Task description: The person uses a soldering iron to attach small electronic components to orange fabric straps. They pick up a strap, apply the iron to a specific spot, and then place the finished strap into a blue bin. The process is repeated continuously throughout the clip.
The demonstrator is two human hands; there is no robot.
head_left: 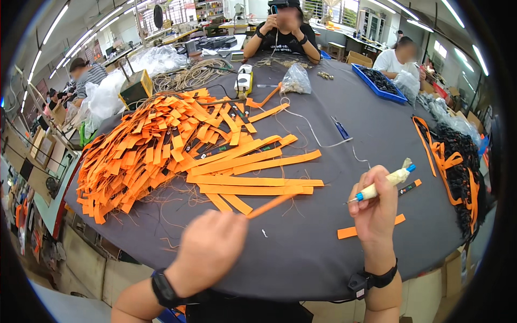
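Note:
My left hand (212, 245), a little blurred, is closed on one end of an orange webbing strip (273, 204), which slants up toward several long strips (247, 190) lying flat on the table. To the right, my right hand (374, 207) is raised and grips a pen-shaped tool (377, 185) wrapped in cream tape, with blue ends and a thin pointed tip facing left. Beneath that hand lies a short orange strip (370, 227). Just beyond it rests a dark strip with orange ends (410, 187). A large heap of orange strips (134, 145) fills the table's left side.
Farther back are a white-and-yellow device (244, 81), a clear plastic bag (296, 79), blue-handled snippers (340, 128) and a blue tray (379, 86) of black parts. Black and orange straps (458, 172) pile at the right edge. Co-workers sit across the grey table (301, 247).

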